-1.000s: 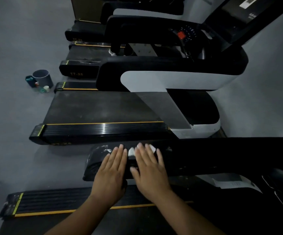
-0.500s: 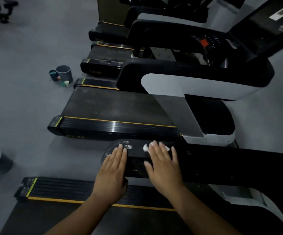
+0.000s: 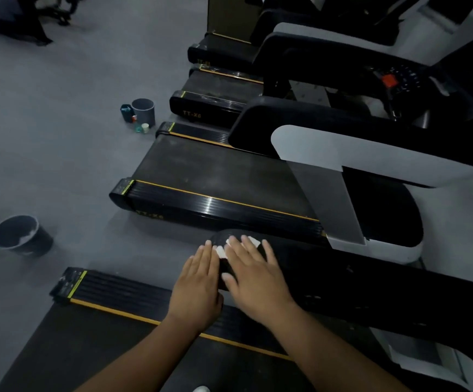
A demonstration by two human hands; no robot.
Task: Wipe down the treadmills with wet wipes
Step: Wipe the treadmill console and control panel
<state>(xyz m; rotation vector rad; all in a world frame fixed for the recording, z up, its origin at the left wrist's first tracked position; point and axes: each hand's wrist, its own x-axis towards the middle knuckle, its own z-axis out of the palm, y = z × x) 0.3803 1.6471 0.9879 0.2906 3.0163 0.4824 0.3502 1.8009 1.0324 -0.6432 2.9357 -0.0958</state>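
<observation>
Where the nearest treadmill (image 3: 88,349) carries its black handrail (image 3: 343,290), wet wipes (image 3: 220,252) are pressed onto the rail's rounded end by two flat hands.
A second treadmill (image 3: 215,176) is seen just beyond, and a grey bin (image 3: 20,236) on the floor at left. The left hand (image 3: 198,287) is laid with fingers straight and together, the right hand (image 3: 255,275) with fingers slightly spread. White wipe is shown between the hands and past the right fingertips.

Near bin (image 3: 21,236), far bin (image 3: 143,111)
</observation>
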